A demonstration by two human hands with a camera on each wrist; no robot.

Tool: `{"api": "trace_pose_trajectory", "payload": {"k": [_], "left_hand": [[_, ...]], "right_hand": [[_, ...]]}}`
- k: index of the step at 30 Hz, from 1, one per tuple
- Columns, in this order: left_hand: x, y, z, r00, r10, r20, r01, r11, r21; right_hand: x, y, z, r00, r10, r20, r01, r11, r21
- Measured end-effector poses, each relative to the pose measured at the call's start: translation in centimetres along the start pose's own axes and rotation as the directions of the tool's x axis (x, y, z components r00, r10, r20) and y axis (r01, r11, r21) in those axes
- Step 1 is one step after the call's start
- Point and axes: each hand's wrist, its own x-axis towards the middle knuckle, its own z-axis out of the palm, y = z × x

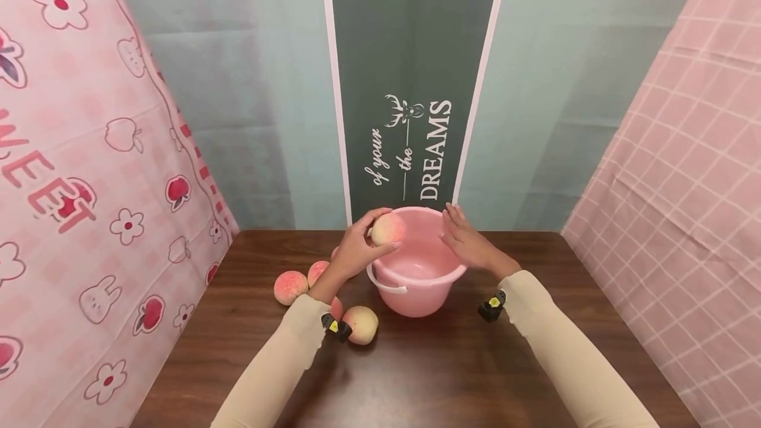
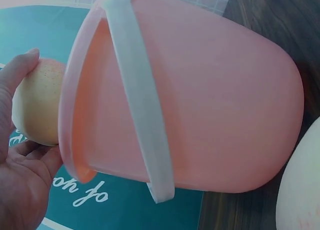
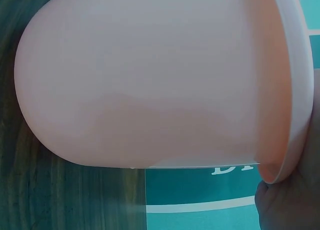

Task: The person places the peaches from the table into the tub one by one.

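Note:
A pink bucket (image 1: 416, 296) stands upright on the table, its white handle (image 2: 142, 100) hanging down the left side. My left hand (image 1: 357, 249) holds a pale peach (image 1: 389, 230) at the left part of the bucket's rim, thumb on one side and fingers on the other. In the left wrist view, that peach (image 2: 41, 103) shows just beyond the rim. At the right rim, my right hand (image 1: 470, 243) rests with fingers fairly straight. The right wrist view shows only part of this hand (image 3: 287, 205) against the rim; most of its fingers are hidden there.
Several more peaches lie left of the bucket, among them a red one (image 1: 290, 288) and a yellowish one (image 1: 360, 325) near the left wrist; the left arm partly covers some. The brown wooden table (image 1: 428, 375) is bounded by a printed backdrop (image 1: 416, 32) and pink side cloths (image 1: 684, 183).

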Motion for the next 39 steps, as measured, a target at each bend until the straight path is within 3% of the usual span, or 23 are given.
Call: {"api": "trace_pose_trajectory", "payload": {"k": [8, 21, 28, 39], "left_hand": [[0.1, -0.2, 0.8, 1.000, 0.014, 0.011, -0.014, 1.000, -0.019], [0.4, 0.0, 1.1, 1.000, 0.010, 0.023, -0.011, 0.998, 0.062], [0.7, 0.1, 1.0, 0.999, 0.016, 0.038, -0.015, 0.999, -0.031], [0.5, -0.1, 0.9, 0.998, -0.005, 0.055, 0.008, 0.999, -0.040]], "right_hand": [[0.0, -0.1, 0.2, 1.000, 0.011, 0.005, -0.011, 1.000, -0.004], [0.2, 0.1, 0.3, 1.000, 0.020, 0.006, -0.020, 1.000, -0.006], [0.2, -0.2, 0.0, 1.000, 0.022, 0.005, -0.022, 1.000, -0.004], [0.2, -0.3, 0.1, 1.000, 0.005, -0.003, -0.006, 1.000, -0.011]]}}
